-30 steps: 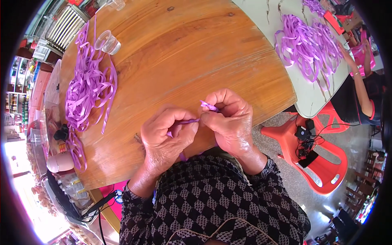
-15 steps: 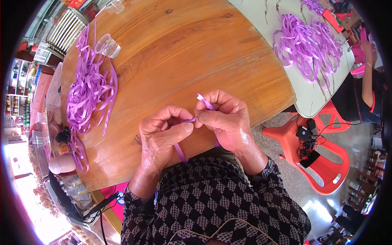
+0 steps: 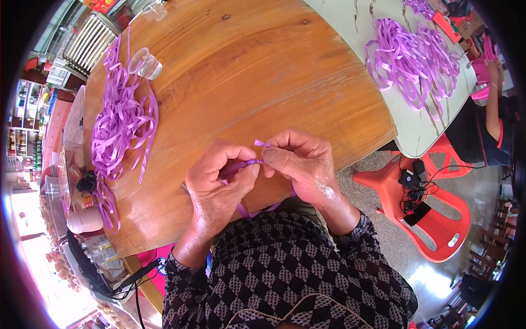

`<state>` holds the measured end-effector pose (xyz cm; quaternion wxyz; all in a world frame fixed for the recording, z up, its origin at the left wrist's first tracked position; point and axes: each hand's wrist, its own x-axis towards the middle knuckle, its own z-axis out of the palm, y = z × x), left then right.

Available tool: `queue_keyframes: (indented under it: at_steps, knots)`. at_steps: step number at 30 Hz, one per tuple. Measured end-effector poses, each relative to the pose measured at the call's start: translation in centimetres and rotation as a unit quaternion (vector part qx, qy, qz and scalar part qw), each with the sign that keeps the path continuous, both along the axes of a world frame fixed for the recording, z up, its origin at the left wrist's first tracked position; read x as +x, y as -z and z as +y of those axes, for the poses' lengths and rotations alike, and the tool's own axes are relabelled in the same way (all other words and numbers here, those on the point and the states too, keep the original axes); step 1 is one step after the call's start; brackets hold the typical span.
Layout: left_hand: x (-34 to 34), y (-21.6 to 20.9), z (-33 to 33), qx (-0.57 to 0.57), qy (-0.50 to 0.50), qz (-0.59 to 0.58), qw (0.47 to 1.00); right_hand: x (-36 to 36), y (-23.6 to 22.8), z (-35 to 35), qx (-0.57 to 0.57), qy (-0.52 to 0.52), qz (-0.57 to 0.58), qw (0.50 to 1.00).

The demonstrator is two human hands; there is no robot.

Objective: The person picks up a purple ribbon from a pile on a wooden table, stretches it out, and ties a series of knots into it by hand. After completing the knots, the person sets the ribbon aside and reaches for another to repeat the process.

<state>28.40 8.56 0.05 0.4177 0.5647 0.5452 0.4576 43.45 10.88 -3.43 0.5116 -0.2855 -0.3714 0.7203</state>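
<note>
Ribbon (image 3: 242, 210), purple and narrow, is held up over the near edge of the wooden table (image 3: 246, 98), with a lower stretch hanging close to the patterned top (image 3: 307, 268). A big loose pile (image 3: 118, 137) of similar strips lies on the table's left side. The held strip looks light, soft and limp; its smooth sheen suggests it could slip, and it should twist or tangle far sooner than break. The left hand (image 3: 216, 175) pinches it between thumb and fingers, and the right hand (image 3: 304, 164) pinches it just beside, thumb against forefinger. A short end (image 3: 261, 143) pokes up by the right fingertips. Holding it flat, close to the bunched bit between the hands, probably gives best control; whether that bit is knotted, I cannot tell.
</note>
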Motion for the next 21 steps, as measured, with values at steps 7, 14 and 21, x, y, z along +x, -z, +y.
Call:
queue_keyframes:
  at_steps: [7, 14, 21]
  knots:
    - [-0.2, -0.9, -0.1, -0.060, 0.034, -0.078, 0.995, 0.1, -0.3, -0.1, -0.027, -0.010, 0.032, 0.999]
    - [0.0, -1.0, 0.3, -0.119, 0.009, -0.161, 0.980, -0.4, -0.1, 0.2, -0.045, -0.007, 0.040, 0.998]
    - [-0.9, -0.7, 0.6, -0.113, 0.048, -0.103, 0.987, -1.0, 0.5, 0.3, -0.017, 0.016, 0.023, 0.999]
